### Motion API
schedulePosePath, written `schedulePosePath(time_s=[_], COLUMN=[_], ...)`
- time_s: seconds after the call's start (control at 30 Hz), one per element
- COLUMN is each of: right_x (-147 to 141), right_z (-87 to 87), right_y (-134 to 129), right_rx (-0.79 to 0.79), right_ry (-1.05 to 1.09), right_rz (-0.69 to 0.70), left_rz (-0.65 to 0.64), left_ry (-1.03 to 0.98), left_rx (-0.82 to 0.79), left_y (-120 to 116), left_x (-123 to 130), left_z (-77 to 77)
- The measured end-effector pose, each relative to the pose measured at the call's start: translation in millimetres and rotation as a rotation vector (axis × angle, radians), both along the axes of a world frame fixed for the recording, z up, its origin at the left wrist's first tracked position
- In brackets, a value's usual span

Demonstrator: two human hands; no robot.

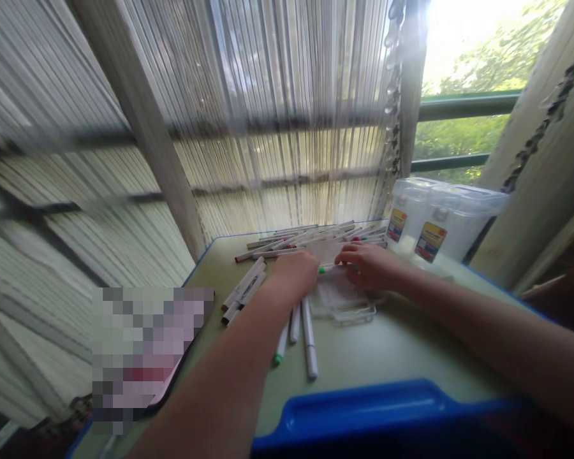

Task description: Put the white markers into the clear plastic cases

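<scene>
Yellow-blue labels [430,241] on clear plastic lidded boxes [452,213]: print unreadable. Left hand [299,271], fingers hidden; right hand [366,262], curled over clear plastic case [339,292]; grips unclear.

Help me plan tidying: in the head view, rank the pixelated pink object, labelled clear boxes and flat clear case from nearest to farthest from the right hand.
1. Flat clear case: right by the right hand.
2. Labelled clear boxes: to the hand's right, farther back.
3. Pixelated pink object: far off on the left.
</scene>
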State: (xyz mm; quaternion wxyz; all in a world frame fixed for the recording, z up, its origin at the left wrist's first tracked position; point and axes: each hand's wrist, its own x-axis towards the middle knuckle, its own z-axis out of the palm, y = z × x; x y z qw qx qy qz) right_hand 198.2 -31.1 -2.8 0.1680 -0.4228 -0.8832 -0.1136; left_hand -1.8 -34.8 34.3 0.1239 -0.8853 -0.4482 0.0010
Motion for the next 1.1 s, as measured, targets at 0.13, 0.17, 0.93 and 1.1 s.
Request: schedulePosePath(time_s=[0.13, 0.17, 0.93, 1.1], right_x=[0.2, 0.0, -3.0, -0.6], right_z=[-2.0, -2.0, 1.8, -5.7], right_y=[0.7, 0.4, -4.6, 0.8], right_rx=[-0.009, -0.005, -0.018, 0.038], right_ry=[0.016, 0.024, 0.026, 0.078], right_rz=[0.010, 0.009, -0.009, 0.075], left_rz=[0.015, 0.016, 0.040, 0.029], left_ry=[0.014, 0.016, -0.055, -0.138], left_rx=[-0.023, -0.027, -0.018, 0.080], left_y=[-1.9, -2.0, -3.9, -6.8], left_x=[1.8, 2.1, 2.7, 5.9], left_z=[2.0, 2.1, 0.8, 0.6])
